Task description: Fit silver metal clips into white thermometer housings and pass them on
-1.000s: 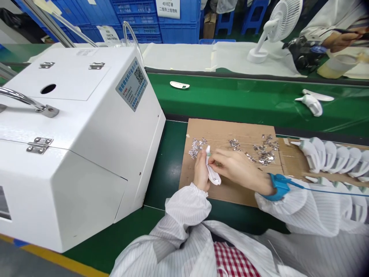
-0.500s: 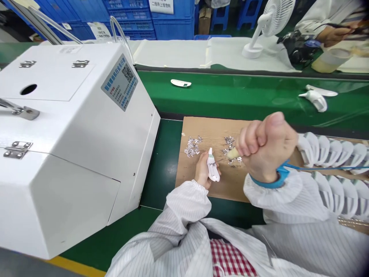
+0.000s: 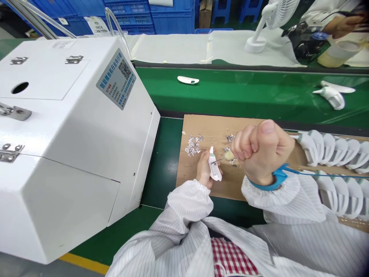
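Observation:
My left hand (image 3: 204, 169) is closed round a white plastic housing with a tapered tip (image 3: 215, 171), shaped like an ear thermometer half. Its hollow side faces up, and small metal pieces show inside. A fist made by my right hand (image 3: 262, 150) wraps a thin-shafted tool with a pale yellow handle (image 3: 230, 155). The tool's metal shaft points left and reaches over the housing; whether its tip touches the metal pieces is too small to tell. One pile of small metal clips (image 3: 193, 145) lies left of the housing. Another pile (image 3: 230, 138) is partly hidden behind my right hand.
Cardboard (image 3: 190, 123) covers the bench under my hands. A large white machine (image 3: 86, 134) stands at left. Rows of white housings (image 3: 340, 150) line the right. Loose white parts (image 3: 188, 80) lie on the green strip beyond. A fan (image 3: 255, 44) and another person's hand (image 3: 343, 26) are at the back.
My right hand and the tool have shifted slightly left, and the shaft now lies across the housing. The housing stays in my left hand. The view has tilted slightly.

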`<state>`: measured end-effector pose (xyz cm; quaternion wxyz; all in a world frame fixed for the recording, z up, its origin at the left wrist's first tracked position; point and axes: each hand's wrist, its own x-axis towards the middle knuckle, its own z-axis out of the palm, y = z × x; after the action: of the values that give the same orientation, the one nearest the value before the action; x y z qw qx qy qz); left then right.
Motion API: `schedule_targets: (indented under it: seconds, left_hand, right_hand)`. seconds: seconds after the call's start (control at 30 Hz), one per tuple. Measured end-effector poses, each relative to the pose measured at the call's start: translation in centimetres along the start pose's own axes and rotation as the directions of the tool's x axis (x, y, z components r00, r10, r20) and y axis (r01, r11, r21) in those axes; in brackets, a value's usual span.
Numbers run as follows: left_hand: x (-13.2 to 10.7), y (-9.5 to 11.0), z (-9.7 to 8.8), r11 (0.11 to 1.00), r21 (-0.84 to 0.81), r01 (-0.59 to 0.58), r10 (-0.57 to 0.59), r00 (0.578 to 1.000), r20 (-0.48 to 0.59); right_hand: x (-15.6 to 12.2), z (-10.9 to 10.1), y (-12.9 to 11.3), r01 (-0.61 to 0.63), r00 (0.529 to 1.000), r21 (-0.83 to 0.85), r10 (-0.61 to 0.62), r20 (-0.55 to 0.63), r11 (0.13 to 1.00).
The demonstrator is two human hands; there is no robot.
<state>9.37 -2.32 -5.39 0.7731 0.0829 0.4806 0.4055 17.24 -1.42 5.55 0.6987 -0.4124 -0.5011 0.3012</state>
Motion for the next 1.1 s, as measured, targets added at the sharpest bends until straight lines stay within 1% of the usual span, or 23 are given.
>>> schedule_targets:
  seconds: [0.1,0.23,0.37,0.43,0.63,0.8,0.87,0.97,1.03,1.1]
  left_hand:
    - [-0.07,0.04,0.07,1.000,0.024,0.002,-0.002,1.000,-0.002]
    - [-0.23,0.21,0.32,0.999,0.032,-0.007,0.007,1.000,-0.014]
    - [-0.34,0.26,0.45,0.999,0.046,0.007,-0.005,1.000,-0.028]
    - [-0.35,0.25,0.43,0.999,0.052,0.008,-0.007,1.000,-0.022]
    - [-0.24,0.19,0.26,0.999,0.041,0.004,-0.003,1.000,-0.020]
    - [-0.15,-0.17,0.29,0.999,0.029,-0.020,0.022,0.999,-0.042]
    - [-0.11,-0.33,0.38,0.999,-0.004,-0.053,0.052,0.997,-0.061]
    - [-0.08,-0.41,0.45,0.995,-0.046,-0.094,0.090,0.992,-0.088]
    - [-0.06,-0.33,0.38,0.996,-0.041,-0.080,0.076,0.994,-0.081]
    - [-0.04,-0.20,0.26,0.999,-0.021,-0.043,0.042,0.998,-0.048]
  right_hand:
    - [-0.04,-0.01,-0.17,0.004,1.000,-0.029,-0.004,-0.011,1.000]
    - [-0.09,0.02,-0.11,0.004,1.000,0.003,-0.004,0.021,1.000]
    - [-0.11,0.05,0.30,0.081,0.996,0.092,-0.085,0.037,0.992]
    - [-0.08,0.06,0.42,0.102,0.993,0.127,-0.108,0.048,0.987]
    - [0.08,0.13,0.18,0.139,0.989,0.135,-0.144,0.034,0.981]
    - [-0.29,0.33,0.34,0.131,0.989,0.149,-0.139,0.043,0.980]
    - [-0.63,0.40,0.52,0.126,0.990,0.143,-0.134,0.047,0.982]
    - [-0.90,0.40,0.71,0.087,0.991,0.116,-0.097,0.088,0.989]
    - [-0.68,0.33,0.73,0.054,0.992,0.110,-0.066,0.109,0.992]
    - [-0.16,0.20,0.65,0.036,0.994,0.121,-0.048,0.097,0.992]
